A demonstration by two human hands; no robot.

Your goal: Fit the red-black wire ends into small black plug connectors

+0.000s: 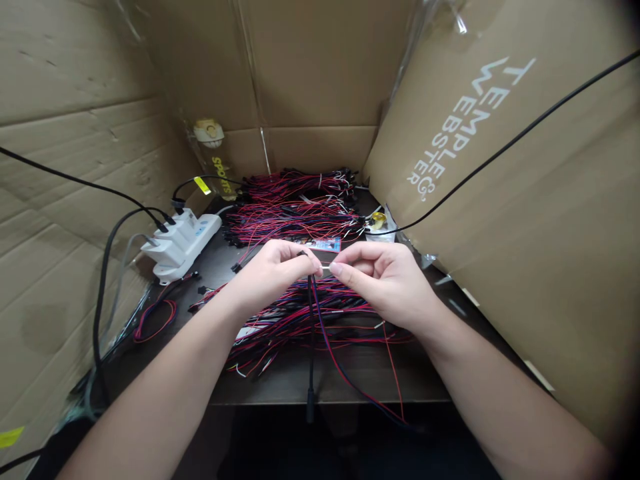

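In the middle of the head view, my left hand (275,273) and my right hand (393,280) pinch with their fingertips almost together. A thin white piece (325,267), like a wire end or sleeve, bridges the small gap between them. From my left fingers hangs a black cable (311,340) with a barrel-shaped connector (311,405) at its lower end. Dark and red wires (333,363) drop beside it past the table edge. The joint itself is mostly covered by my fingers. Below my hands lies a loose bundle of red and black wires (280,323).
Stacked wire bundles (295,217) fill the back of the dark table (360,377). At left stands a white power strip (183,247) with plugged-in black cords. A bottle (217,160) is in the back corner. Cardboard walls (500,167) enclose the table; a black cord (525,143) crosses at right.
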